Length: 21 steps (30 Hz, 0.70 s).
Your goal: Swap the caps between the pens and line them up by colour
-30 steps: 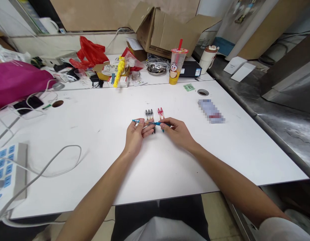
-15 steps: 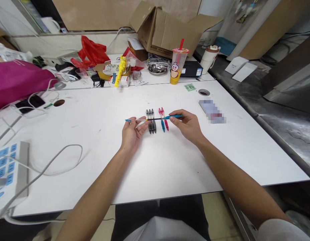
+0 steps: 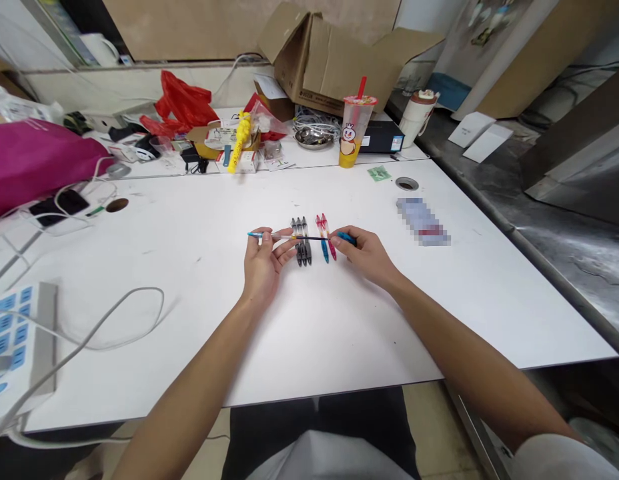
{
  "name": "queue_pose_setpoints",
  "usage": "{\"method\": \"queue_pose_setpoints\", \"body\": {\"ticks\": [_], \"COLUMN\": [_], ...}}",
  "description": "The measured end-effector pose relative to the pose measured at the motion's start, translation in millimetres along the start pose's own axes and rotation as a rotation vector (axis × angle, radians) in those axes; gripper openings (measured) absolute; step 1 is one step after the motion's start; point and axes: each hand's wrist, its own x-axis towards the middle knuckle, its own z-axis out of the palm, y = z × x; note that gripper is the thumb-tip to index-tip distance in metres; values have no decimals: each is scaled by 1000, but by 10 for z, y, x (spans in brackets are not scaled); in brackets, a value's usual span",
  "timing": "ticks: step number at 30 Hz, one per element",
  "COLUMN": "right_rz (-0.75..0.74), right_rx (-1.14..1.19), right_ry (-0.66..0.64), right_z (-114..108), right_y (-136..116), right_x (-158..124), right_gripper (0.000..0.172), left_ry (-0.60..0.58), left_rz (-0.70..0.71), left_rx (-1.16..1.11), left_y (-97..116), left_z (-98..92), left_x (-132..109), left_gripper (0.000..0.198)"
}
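My left hand (image 3: 262, 267) and right hand (image 3: 368, 257) each pinch the thin blue pen (image 3: 309, 237), holding it level across the white table (image 3: 164, 320), over the two black pens (image 3: 302, 243) and the red and blue pens (image 3: 325, 240), where a light, even pinch at both ends keeps it steady and clear of them. Compared with the earlier frame, my right hand sits further in along the pen, with the blue end now tucked into that hand's grip.

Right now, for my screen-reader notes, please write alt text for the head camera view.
The left hand and right hand hold a slim blue pen across two dark pens and two red-capped pens lying on a white table.
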Motion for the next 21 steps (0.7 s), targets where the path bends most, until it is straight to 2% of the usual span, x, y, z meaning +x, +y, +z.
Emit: {"method": "queue_pose_setpoints", "body": {"ticks": [3, 8, 16, 21], "right_rz": [3, -10, -23, -37], "right_rx": [-25, -13, -20, -25], "right_ry": [5, 65, 97, 95], "right_z": [49, 45, -39, -62], "right_y": [-9, -3, 3, 5], "right_x": [-20, 0, 20, 17], "right_gripper": [35, 32, 32, 32], "left_ry": [-45, -58, 157, 187], "left_rz": [28, 36, 50, 64], "left_rx": [4, 21, 63, 63], "left_y": [-20, -14, 87, 125], "left_z": [3, 3, -34, -49], "left_x": [-10, -9, 33, 56], "left_gripper": [13, 14, 8, 6]}}
